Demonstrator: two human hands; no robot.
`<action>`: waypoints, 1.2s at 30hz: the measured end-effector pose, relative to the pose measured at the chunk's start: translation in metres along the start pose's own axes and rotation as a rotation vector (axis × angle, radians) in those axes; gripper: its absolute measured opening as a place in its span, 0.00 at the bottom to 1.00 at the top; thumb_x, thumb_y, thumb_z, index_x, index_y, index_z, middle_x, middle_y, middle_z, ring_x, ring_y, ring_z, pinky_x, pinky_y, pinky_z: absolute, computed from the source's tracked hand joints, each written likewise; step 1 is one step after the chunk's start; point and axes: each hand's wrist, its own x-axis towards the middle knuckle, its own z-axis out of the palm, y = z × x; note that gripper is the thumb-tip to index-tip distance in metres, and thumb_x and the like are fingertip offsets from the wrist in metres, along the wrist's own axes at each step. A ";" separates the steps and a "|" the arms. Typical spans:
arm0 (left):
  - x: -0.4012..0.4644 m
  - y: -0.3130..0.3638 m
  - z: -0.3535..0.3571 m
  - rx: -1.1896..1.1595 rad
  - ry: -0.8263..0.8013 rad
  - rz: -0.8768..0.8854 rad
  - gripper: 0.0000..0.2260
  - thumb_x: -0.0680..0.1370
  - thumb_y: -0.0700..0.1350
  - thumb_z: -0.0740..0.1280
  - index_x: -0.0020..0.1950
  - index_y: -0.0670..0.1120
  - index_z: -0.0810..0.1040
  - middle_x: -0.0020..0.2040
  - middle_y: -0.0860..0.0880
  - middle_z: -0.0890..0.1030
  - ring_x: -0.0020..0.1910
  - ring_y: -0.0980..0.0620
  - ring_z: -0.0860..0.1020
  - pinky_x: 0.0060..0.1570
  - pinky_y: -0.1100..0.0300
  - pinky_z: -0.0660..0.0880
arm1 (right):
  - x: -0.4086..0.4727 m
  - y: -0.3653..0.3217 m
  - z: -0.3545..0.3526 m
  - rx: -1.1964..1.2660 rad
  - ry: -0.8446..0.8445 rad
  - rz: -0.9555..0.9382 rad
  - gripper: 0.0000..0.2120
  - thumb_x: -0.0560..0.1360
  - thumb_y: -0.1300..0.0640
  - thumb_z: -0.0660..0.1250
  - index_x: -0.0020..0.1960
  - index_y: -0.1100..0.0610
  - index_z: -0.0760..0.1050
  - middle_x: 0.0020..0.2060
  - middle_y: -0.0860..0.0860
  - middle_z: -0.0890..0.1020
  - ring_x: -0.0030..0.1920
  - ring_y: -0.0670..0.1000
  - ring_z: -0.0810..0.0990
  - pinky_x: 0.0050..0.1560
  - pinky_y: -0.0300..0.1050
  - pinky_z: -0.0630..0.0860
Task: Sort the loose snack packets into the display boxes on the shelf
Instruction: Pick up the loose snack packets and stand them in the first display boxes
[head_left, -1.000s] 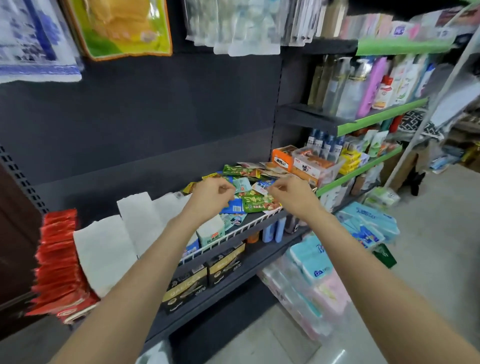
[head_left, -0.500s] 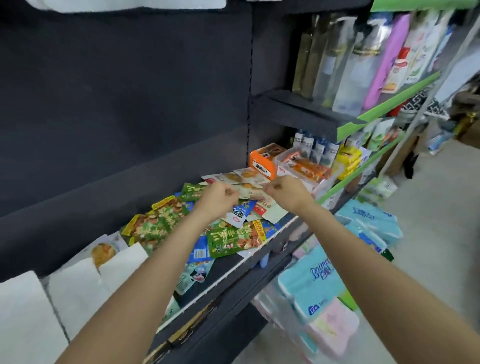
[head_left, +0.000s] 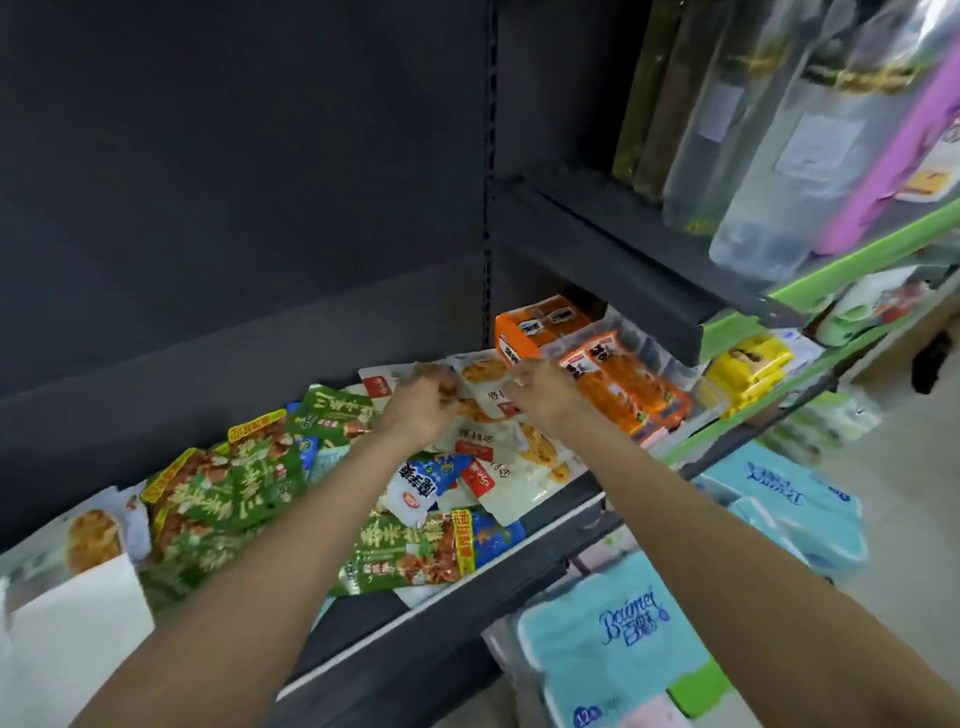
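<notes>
From the head view, both arms reach up from the bottom of the frame to the middle, where the loose packets are heaped on the dark shelf (head_left: 457, 618). The left hand (head_left: 415, 410) has its fingers curled down onto the white packets (head_left: 493, 431) at the centre; it seems to pinch one, though blur hides which. The right hand (head_left: 540, 387), just beside it, pinches the top edge of a white packet with curled fingers. I count about five or six of these white packets, overlapping, the rest partly hidden under the hands.

Left of centre lies a heap of green packets (head_left: 234, 488), at least five, and one more green packet (head_left: 405, 556) sits alone near the shelf's front edge. Two or three blue-and-white packets (head_left: 426, 478) lie between the arms.

Right of centre stand two display boxes: an orange box (head_left: 535, 327) at the back and a clear box (head_left: 623, 384) full of orange packets, touching the right hand. Further right sits a stack of yellow packs (head_left: 748, 369). Tall bottles (head_left: 779, 130) fill the upper right shelf. Blue tissue packs (head_left: 623, 639) lie at lower right.
</notes>
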 end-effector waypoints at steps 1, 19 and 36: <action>0.005 -0.002 0.005 0.014 -0.014 -0.028 0.13 0.77 0.43 0.64 0.59 0.41 0.79 0.59 0.44 0.79 0.57 0.44 0.77 0.53 0.60 0.70 | 0.006 0.001 0.001 -0.021 -0.013 -0.011 0.16 0.78 0.55 0.61 0.63 0.61 0.72 0.56 0.60 0.79 0.57 0.59 0.78 0.58 0.53 0.75; 0.022 -0.053 0.047 0.448 0.049 -0.185 0.30 0.78 0.59 0.59 0.77 0.50 0.57 0.77 0.50 0.56 0.75 0.46 0.55 0.72 0.48 0.55 | 0.060 0.039 0.080 -0.396 -0.013 -0.199 0.14 0.79 0.50 0.60 0.59 0.58 0.71 0.49 0.56 0.82 0.51 0.57 0.81 0.54 0.53 0.76; -0.037 -0.021 -0.017 -1.433 0.513 -0.685 0.08 0.77 0.37 0.67 0.50 0.41 0.68 0.48 0.41 0.79 0.40 0.48 0.80 0.43 0.55 0.81 | -0.006 -0.009 0.051 0.162 0.080 -0.656 0.10 0.71 0.66 0.69 0.46 0.53 0.81 0.58 0.49 0.77 0.61 0.49 0.72 0.62 0.46 0.71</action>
